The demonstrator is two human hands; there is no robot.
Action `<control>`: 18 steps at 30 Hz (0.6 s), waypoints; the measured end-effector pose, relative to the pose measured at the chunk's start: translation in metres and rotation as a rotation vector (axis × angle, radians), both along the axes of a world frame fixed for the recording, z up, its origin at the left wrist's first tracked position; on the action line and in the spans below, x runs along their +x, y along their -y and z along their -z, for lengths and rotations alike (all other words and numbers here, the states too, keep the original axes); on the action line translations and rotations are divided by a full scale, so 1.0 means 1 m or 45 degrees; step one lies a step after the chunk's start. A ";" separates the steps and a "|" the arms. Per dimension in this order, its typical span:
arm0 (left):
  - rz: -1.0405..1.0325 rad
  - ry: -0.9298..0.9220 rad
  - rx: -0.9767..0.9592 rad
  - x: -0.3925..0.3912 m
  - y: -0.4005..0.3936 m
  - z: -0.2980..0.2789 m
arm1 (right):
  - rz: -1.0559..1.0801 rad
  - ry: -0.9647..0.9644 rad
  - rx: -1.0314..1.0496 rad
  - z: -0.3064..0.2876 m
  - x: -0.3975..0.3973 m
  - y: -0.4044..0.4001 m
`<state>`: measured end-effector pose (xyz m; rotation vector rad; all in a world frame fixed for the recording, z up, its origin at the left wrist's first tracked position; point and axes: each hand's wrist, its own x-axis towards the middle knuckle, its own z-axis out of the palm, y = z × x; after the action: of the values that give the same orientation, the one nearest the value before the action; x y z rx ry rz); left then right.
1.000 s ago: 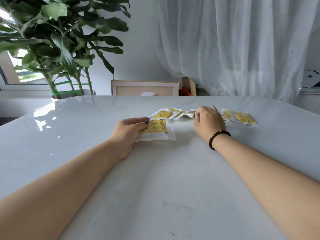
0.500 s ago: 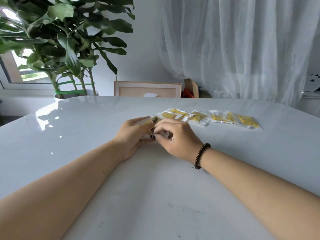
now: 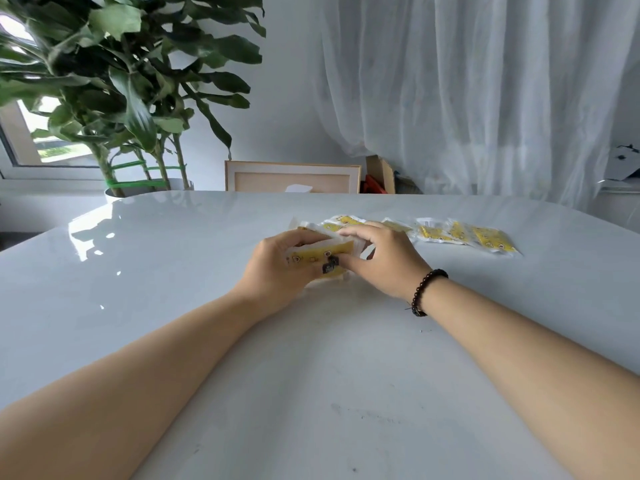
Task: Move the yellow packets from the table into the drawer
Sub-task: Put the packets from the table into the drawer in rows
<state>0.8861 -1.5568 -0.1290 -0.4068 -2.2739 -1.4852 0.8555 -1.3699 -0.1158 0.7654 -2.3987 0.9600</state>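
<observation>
Tipped up now: packets pinched together between left hand and right hand, both curled shut on them. More packets just past right hand. Squeeze edges even, add rest. No drawer seen.

Glossy white tabletop; leafy green potted plant by window on L; sheer white curtain R; pale wood-framed panel against plain white wall.
</observation>
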 end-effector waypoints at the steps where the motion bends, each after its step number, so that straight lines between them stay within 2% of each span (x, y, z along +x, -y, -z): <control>1: 0.008 0.040 -0.030 -0.001 0.001 0.000 | 0.015 0.022 0.017 0.001 -0.001 0.000; 5: -0.112 0.065 0.025 -0.003 0.003 0.000 | 0.138 0.018 -0.078 0.010 -0.019 -0.004; 7: -0.265 0.076 0.210 -0.004 0.005 -0.003 | 0.252 0.048 -0.080 0.012 -0.033 -0.007; 10: -0.479 0.181 0.521 -0.010 0.014 -0.004 | 0.255 0.150 0.132 0.015 -0.053 -0.005; 13: -0.608 0.254 0.640 -0.016 0.021 -0.003 | 0.144 0.269 0.293 0.015 -0.068 0.004; 16: -0.562 0.314 0.796 -0.015 0.022 -0.005 | 0.145 0.391 0.639 0.017 -0.079 0.010; 18: -0.499 0.364 0.949 -0.015 0.023 -0.007 | 0.181 0.456 0.670 0.017 -0.079 0.009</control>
<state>0.8713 -1.5794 -0.1216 0.4623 -1.6511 -2.0886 0.7760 -1.3789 -0.1333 0.6179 -3.0291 0.4309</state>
